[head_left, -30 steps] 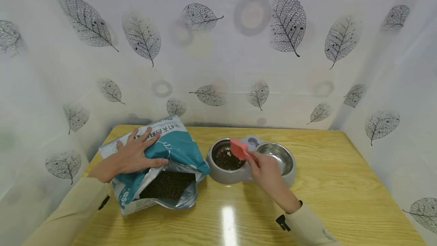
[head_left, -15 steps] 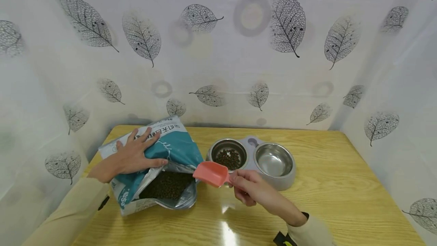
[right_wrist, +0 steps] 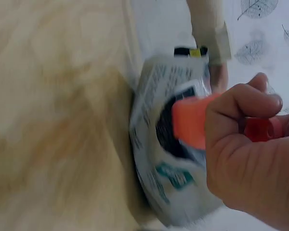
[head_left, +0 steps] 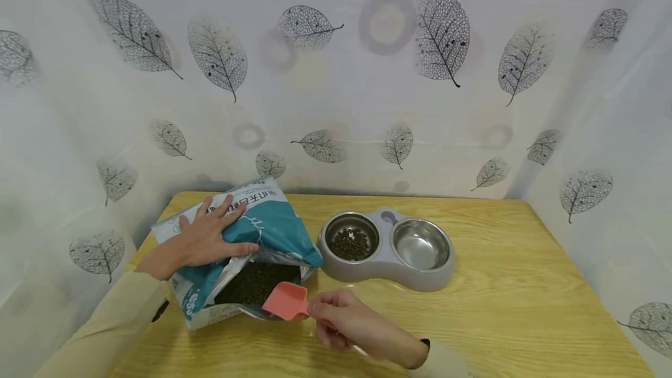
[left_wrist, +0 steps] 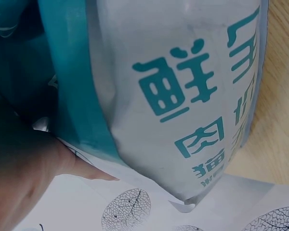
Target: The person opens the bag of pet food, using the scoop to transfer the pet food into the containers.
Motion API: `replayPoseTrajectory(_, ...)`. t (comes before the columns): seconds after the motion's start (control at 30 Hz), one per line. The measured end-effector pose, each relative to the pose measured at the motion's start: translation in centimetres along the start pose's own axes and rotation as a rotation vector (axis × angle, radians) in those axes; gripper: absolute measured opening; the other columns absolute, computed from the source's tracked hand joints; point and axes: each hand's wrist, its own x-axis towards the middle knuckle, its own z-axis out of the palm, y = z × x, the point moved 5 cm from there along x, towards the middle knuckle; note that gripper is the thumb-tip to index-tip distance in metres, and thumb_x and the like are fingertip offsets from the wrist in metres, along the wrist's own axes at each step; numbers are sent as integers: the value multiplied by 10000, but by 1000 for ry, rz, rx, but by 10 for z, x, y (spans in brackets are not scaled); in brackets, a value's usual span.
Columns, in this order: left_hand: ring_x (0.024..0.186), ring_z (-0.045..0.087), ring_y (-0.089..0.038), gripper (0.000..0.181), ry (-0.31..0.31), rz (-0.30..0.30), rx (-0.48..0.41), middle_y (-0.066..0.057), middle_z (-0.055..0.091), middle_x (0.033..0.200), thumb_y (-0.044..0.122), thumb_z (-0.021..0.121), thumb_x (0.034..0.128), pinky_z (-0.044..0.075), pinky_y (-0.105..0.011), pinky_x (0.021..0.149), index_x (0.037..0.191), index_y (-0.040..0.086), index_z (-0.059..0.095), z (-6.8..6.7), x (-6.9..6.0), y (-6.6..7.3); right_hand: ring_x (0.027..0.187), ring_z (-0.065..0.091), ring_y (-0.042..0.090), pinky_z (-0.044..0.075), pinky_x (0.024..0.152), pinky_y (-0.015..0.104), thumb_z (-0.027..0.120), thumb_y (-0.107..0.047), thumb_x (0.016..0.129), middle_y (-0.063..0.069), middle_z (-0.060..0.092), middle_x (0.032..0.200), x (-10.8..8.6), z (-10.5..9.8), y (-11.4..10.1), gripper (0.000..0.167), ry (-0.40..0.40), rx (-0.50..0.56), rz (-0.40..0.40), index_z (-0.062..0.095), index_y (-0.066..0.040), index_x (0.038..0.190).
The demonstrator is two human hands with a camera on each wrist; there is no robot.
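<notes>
A teal and white bag of pet kibble (head_left: 280,223) lies on its side at the table's left, its mouth facing the front. Dark kibble (head_left: 249,284) shows inside. My left hand (head_left: 207,238) rests on top of the bag with fingers spread. In the left wrist view, the printed side of the bag (left_wrist: 183,91) fills most of the picture. My right hand (head_left: 354,322) grips the handle of a pink scoop (head_left: 287,299), whose blade is at the bag's mouth. In the right wrist view, the fingers curl round the scoop's handle (right_wrist: 262,130); the blade's inside is hidden there.
A grey double pet bowl (head_left: 385,264) stands behind and right of the bag. Its left steel bowl holds some brown kibble (head_left: 350,244); the right steel bowl (head_left: 422,245) shows bare metal. A leaf-print curtain (head_left: 357,86) hangs behind the wooden table (head_left: 514,290).
My right hand has carried the scoop from above the left steel bowl leftward and toward the front, to the bag's mouth. The left hand and the bag have stayed in place.
</notes>
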Motion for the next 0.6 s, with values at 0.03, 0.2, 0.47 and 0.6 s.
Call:
replayPoseTrajectory(0.03,1525,-7,-599,1102,0,0,0,-229,86,1717,825,559,836,78,-942,981,1657,182,203,0,0,0,427,351,24,292,421,175,526,-252,1060,-63,581,590,2,5,3,340,-11,36,15,627,60,1150)
replayPoseTrajectory(0.2,1526,-4,-598,1096,5,7,0,-226,92,1717,823,559,838,88,-943,978,1656,185,208,1,-1,0,458,437,-13,360,469,154,507,-245,1052,-76,691,701,12,28,12,284,-87,219,77,626,-2,1138)
replayPoseTrajectory(0.47,1528,-9,-594,1095,9,10,-7,-221,87,1720,825,560,837,88,-941,978,1657,192,207,0,-1,0,534,418,-26,357,531,134,477,-215,1048,-77,696,739,33,39,13,186,-97,391,108,588,-66,1029)
replayPoseTrajectory(0.6,1529,-12,-593,1095,14,11,-10,-225,90,1719,825,563,835,87,-942,976,1656,192,211,-1,-2,0,557,429,-44,351,542,116,447,-199,1059,-78,688,749,43,42,11,238,-111,448,114,538,-36,1206)
